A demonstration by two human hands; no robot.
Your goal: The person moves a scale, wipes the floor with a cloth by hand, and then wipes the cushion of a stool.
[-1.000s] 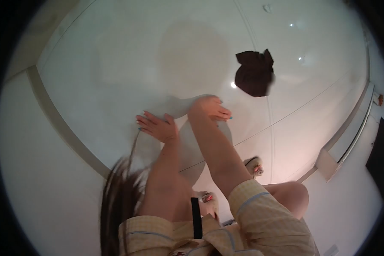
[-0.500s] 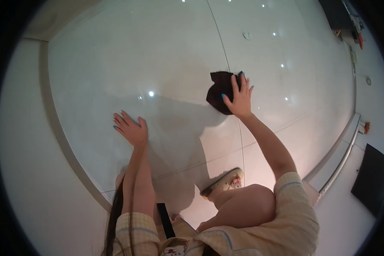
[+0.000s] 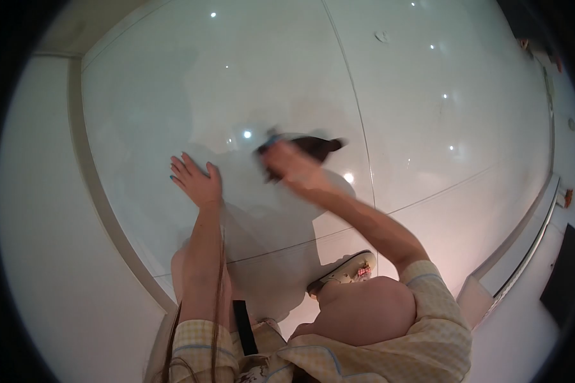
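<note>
My left hand [image 3: 198, 183] lies flat on the glossy pale tiled floor [image 3: 172, 108], fingers spread, with nothing in it. A dark brown cloth [image 3: 316, 148] is under and around my right hand [image 3: 292, 167], which holds it against the floor. Motion smears the right fingers and the nearer end of the cloth. The other end of the cloth trails out to the right, towards a dark tile joint.
A cream shoe [image 3: 348, 271] with a pink ornament stands below the cloth, beside my bent knee. On the left a pale wall [image 3: 41, 191] with a grey skirting [image 3: 102, 198] closes off the floor. A small pale scrap [image 3: 381, 37] lies on the far tiles.
My right hand has swept the cloth left and slightly nearer, across the tile joint, and the cloth has bunched up. The left hand has stayed planted. The view has shifted slightly.
</note>
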